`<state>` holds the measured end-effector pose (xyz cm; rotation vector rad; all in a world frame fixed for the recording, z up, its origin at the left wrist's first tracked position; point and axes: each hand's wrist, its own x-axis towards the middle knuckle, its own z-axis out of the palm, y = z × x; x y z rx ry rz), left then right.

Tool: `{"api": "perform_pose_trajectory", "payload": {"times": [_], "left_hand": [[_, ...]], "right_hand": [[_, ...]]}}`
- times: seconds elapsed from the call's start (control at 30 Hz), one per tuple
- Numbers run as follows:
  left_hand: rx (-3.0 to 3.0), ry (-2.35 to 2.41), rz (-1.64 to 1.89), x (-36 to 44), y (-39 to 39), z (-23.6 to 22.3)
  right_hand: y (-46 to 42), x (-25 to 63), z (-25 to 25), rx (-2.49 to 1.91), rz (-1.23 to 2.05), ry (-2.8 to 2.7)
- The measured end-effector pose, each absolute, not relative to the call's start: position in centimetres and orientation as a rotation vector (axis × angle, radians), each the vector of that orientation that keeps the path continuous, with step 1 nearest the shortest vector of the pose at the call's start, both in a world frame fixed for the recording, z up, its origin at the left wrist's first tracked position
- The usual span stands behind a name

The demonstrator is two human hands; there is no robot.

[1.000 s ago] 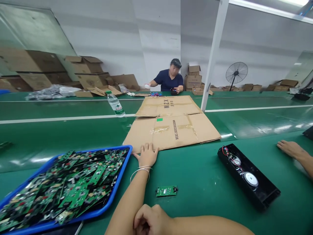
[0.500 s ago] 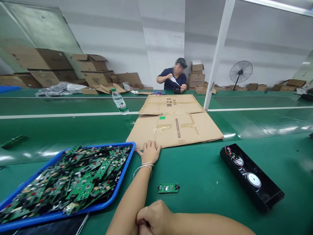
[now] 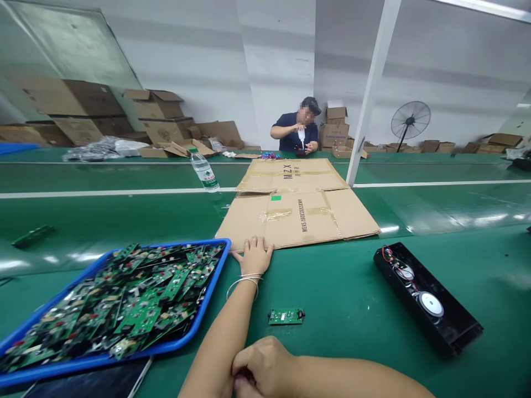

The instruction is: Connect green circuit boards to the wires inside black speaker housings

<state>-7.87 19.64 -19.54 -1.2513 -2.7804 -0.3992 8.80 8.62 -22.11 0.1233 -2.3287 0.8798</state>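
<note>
My left hand (image 3: 255,256) lies flat with its fingers spread on the near edge of a flattened cardboard sheet (image 3: 286,221), two bangles at its wrist. My right hand (image 3: 265,365) is curled closed against the inside of my left forearm, nothing visible in it; its fingertips are partly hidden. Beyond that fist, a small green circuit board (image 3: 286,316) lies on the green table. Left of my forearm stands a blue tray (image 3: 194,326) heaped with circuit boards (image 3: 141,309). On the right lies an open black speaker housing (image 3: 429,301) with two round speakers and loose wires.
A water bottle (image 3: 204,170) stands left of the cardboard. A single board (image 3: 33,236) lies on the green belt at far left. Across the table a co-worker (image 3: 296,130) holds a white squeeze bottle (image 3: 301,136). A white post (image 3: 371,99) rises right of the cardboard.
Both my hands stay in place. The co-worker's squeeze bottle has tipped more upright. The lone board at far left has shifted a little to the right.
</note>
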Motion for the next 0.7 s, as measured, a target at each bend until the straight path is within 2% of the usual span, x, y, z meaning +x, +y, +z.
{"api": "perform_pose_trajectory", "payload": {"times": [0.53,0.7], "left_hand": [[-1.256,-2.798,-0.391,-7.74,19.61,-19.25],[-1.261,-2.797,-0.386,-7.72,19.58,-19.22]], "right_hand": [[8.54,8.80,-22.34,0.146,0.883,-2.298],[8.53,8.93,-22.11,0.153,0.784,-2.326]]}}
